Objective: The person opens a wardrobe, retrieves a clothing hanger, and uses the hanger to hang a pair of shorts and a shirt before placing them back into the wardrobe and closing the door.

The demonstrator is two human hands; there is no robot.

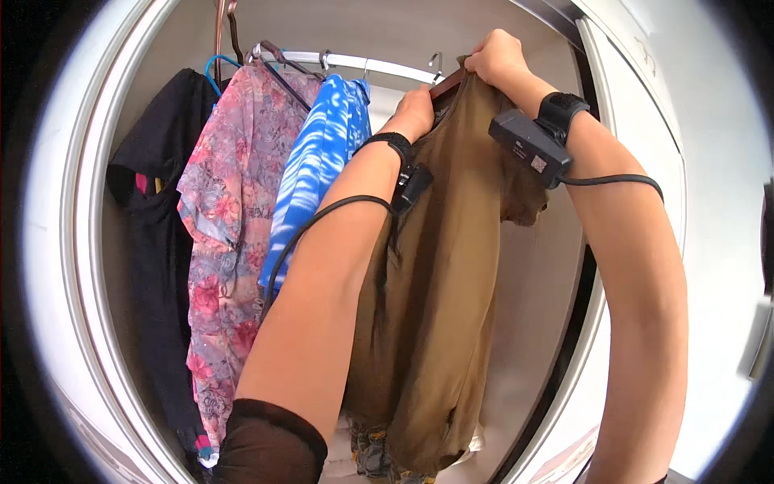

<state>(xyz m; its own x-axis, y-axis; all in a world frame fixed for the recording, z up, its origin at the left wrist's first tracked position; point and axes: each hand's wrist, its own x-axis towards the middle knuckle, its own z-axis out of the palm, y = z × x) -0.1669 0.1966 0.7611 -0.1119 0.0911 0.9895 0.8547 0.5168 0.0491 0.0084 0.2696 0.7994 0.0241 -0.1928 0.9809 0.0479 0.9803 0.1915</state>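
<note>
An olive-brown short-sleeved garment hangs in front of me from a dark reddish-brown hanger. My right hand is closed on the garment's raised shoulder, at the upper end of the hanger. Lower and to the left, my left hand is closed at the garment's other shoulder, by the hanger's lower end; its fingertips are partly hidden. The hanger tilts up toward the right. A metal hook shows above it, near the white rail. Black straps with small devices sit on both wrists.
Left on the rail hang a blue-and-white garment, a pink-purple floral garment and a black garment. The closet's metal-edged frame curves along the left, with a white sliding door on the right. Patterned grey fabric lies below.
</note>
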